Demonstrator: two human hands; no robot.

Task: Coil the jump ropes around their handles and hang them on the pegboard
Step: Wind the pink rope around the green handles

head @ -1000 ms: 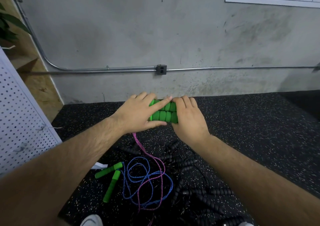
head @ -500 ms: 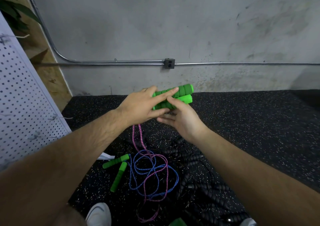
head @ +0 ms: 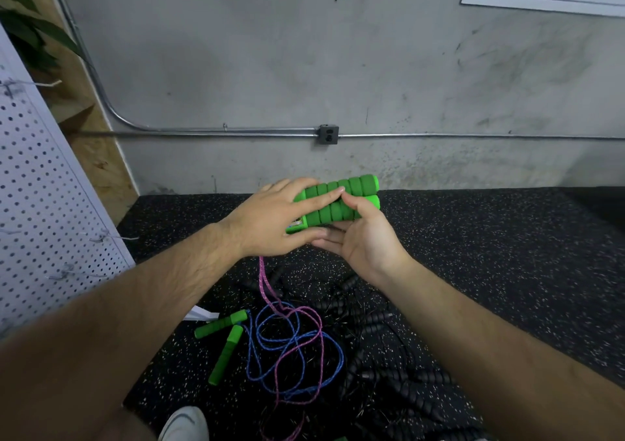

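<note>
Above the rubber floor (head: 473, 254), left hand (head: 270, 220) and right hand (head: 365, 241) clasp the green handles (head: 351, 200), whose pink rope (head: 263, 281), dangling below, may snag the blue rope (head: 249, 346).

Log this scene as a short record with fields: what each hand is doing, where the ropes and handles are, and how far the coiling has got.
Left hand: fingers laid over the paired green handles, thumb beneath
Right hand: palm up under the same handles, thumb on top
Pink rope: hangs from the held handles to the floor, uncoiled
Floor mat: second green handle pair, blue rope tangled with the pink one, black ropes
Pegboard: at the left
Coiling: not yet begun
</note>
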